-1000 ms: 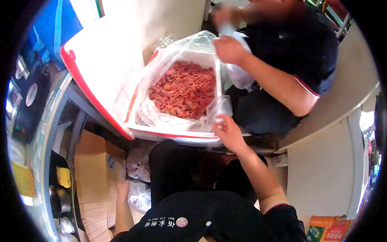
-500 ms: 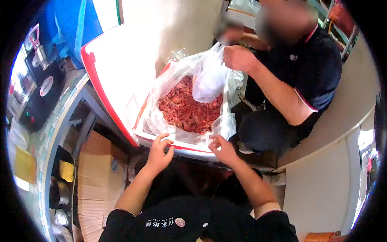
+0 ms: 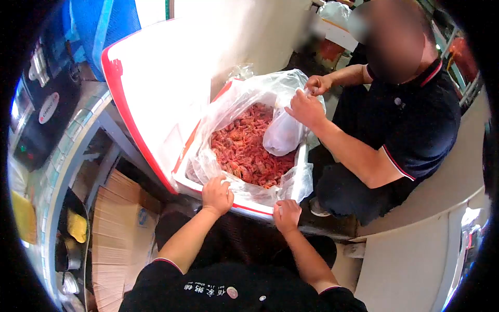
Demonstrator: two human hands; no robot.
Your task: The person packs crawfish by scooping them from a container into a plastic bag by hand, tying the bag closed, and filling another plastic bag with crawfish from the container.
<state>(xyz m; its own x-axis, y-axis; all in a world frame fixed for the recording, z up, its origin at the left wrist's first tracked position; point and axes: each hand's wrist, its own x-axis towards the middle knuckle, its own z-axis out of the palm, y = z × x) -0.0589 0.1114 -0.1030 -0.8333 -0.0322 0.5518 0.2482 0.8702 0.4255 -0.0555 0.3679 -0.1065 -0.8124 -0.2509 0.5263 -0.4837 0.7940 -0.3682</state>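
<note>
A white cooler box [image 3: 193, 188] with a red trim holds a heap of red crayfish [image 3: 249, 140], lined by a clear plastic bag [image 3: 228, 112]. My left hand [image 3: 217, 195] is closed on the liner's near edge at the front rim. To its right, my right hand [image 3: 287, 215] also has its fingers closed round the liner at the front corner. Across the box, a co-worker's hands [image 3: 309, 106] hold the top of a smaller whitish bag [image 3: 280, 138], which hangs over the crayfish. What that bag holds is unclear.
The box's white lid [image 3: 156, 93] leans upright at the left. A co-worker [image 3: 410, 125] crouches at the right. Cardboard [image 3: 117, 229] stands below a tiled counter [image 3: 73, 135] at the left. A white panel [image 3: 405, 265] is at the lower right.
My hands have moved from hovering, fingers loosely curled, to closing on the liner's front edge. The co-worker's second hand has come to the smaller bag, which has shifted right and lower.
</note>
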